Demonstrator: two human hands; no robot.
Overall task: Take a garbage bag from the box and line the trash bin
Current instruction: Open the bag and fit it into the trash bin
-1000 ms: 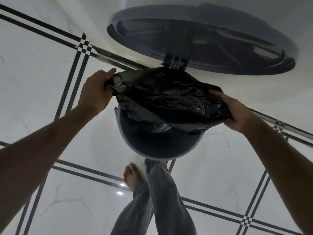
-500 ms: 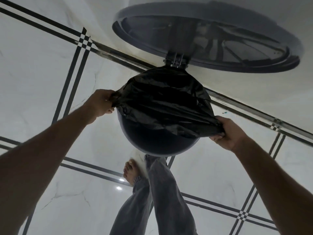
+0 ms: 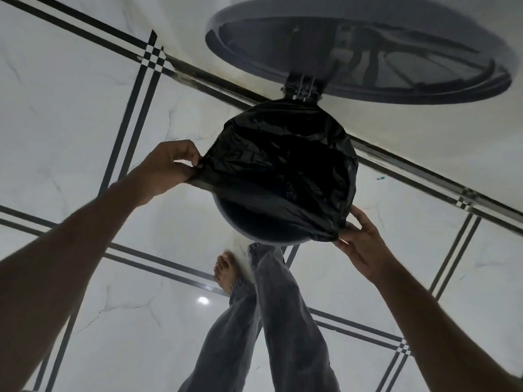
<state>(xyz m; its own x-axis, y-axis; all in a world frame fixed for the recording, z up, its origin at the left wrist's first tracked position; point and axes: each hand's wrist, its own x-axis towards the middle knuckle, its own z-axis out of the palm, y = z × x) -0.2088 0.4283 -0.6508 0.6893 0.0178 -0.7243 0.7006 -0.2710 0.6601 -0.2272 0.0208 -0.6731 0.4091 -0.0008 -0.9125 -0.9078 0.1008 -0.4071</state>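
A: Standing nearest the camera are the person's legs (image 3: 271, 321) and bare foot (image 3: 226, 271) on the tiled floor (image 3: 85, 108), just beside the trash bin (image 3: 254, 230).

B: How will the garbage bag (image 3: 283, 171) handle?

A: It looks thin, light, soft and slippery, likely to tear if overstretched; its hem is the place to hold it. The left hand (image 3: 167, 168) pinches the hem beside the rim, fingers (image 3: 186, 154) curled. The right hand (image 3: 359, 244) holds the hem at the near right, fingers partly extended.

B: And the edges?

A: The far rim is covered; the near rim is bare. Open floor lies on both sides. Beyond, the raised lid (image 3: 359, 52) and its hinge (image 3: 301, 90) crowd the far side.
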